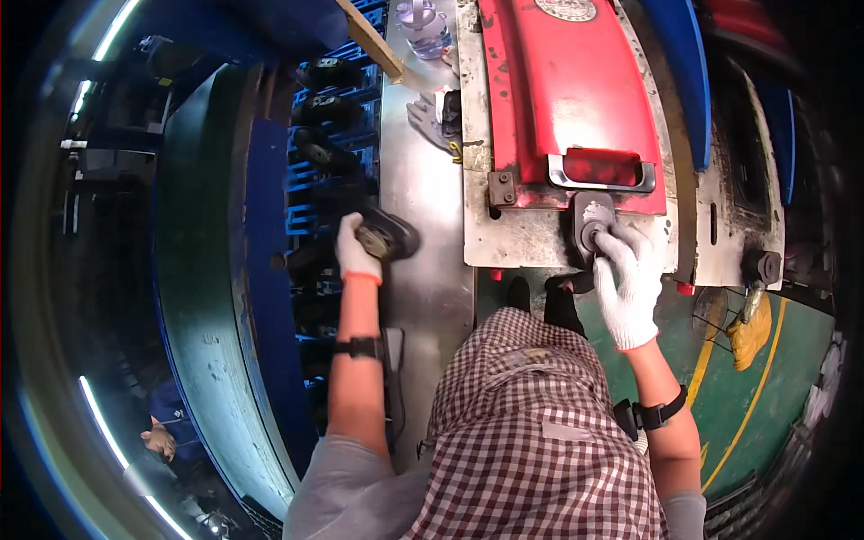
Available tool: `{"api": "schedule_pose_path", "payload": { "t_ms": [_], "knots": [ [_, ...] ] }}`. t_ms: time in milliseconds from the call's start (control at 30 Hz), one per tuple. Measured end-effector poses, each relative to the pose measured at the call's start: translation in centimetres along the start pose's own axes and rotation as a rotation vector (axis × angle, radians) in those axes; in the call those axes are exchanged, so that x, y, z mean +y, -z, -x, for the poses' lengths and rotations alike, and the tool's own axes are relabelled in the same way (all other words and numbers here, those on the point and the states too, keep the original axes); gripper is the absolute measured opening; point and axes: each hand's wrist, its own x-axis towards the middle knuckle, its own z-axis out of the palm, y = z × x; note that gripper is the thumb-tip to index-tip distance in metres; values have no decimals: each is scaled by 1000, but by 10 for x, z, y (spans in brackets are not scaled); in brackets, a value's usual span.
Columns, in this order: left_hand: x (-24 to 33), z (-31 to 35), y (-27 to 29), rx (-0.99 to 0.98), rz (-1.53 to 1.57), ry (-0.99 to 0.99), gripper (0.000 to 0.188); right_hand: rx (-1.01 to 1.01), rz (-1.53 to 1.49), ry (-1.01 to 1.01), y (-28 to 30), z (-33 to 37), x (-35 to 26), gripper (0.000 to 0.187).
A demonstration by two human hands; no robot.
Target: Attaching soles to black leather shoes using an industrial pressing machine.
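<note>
My left hand (355, 247), in a white glove, is closed around a black shoe-shaped piece (391, 236) with a dull round part on its top. It holds the piece over the boundary between the blue rack and the metal bench. My right hand (627, 283), also gloved, has its fingers at the round knob of a dark latch (594, 220). That latch sits at the front of a red machine lid (594, 90), just below a chrome handle (601, 174). The lid is down on a worn metal base plate (517, 243).
Several similar black pieces (324, 153) sit on the blue rack (369, 135) at left. A grey glove (430, 121) and a clear bottle (423, 31) lie along the steel bench (423, 198). A second metal station (738, 198) with a yellow cloth (750, 333) stands at right.
</note>
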Motion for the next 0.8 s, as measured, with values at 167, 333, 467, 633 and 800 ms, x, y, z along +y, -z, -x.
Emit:
{"api": "schedule_pose_path", "payload": {
  "t_ms": [167,333,467,633,800],
  "knots": [
    [61,-120,50,330,-271,-272,52,79,190,208,-24,6,23,41],
    [54,-120,18,532,-814,-379,83,64,249,185,-30,8,28,41],
    [17,-108,52,436,-727,-559,66,89,243,174,-32,7,26,37],
    [-37,-76,91,796,-472,-520,61,132,253,178,-36,11,30,41],
    [33,-120,145,649,-11,-179,88,108,282,201,-36,14,34,44]
  ]
}}
